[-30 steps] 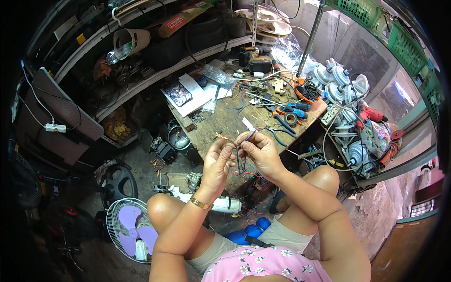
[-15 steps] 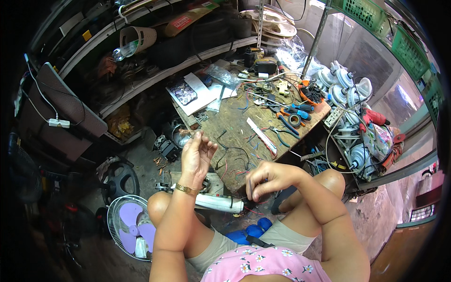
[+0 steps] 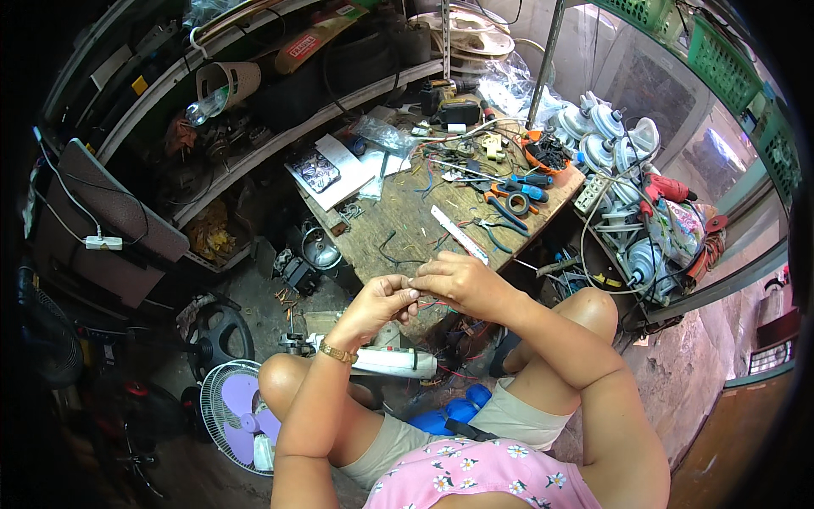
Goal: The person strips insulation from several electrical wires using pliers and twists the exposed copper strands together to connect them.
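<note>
my fingers (image 3: 413, 294) of both hands pinch thin wires (image 3: 432, 301) above the table (image 3: 398, 229); they could slip loose.

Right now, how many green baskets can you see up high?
2: one green basket at the top edge, another green basket just right of it. A third may sit further right, too dim to tell.

The low workbench of bare, rough, scuffed brown wood (image 3: 398, 229) looks matt. A long white plastic ruler (image 3: 459, 234) on it looks smooth, as do the blue rubbery grips of the metal pliers (image 3: 502, 210). The lilac plastic fan blades (image 3: 242, 409) sit behind a thin wire guard.
</note>
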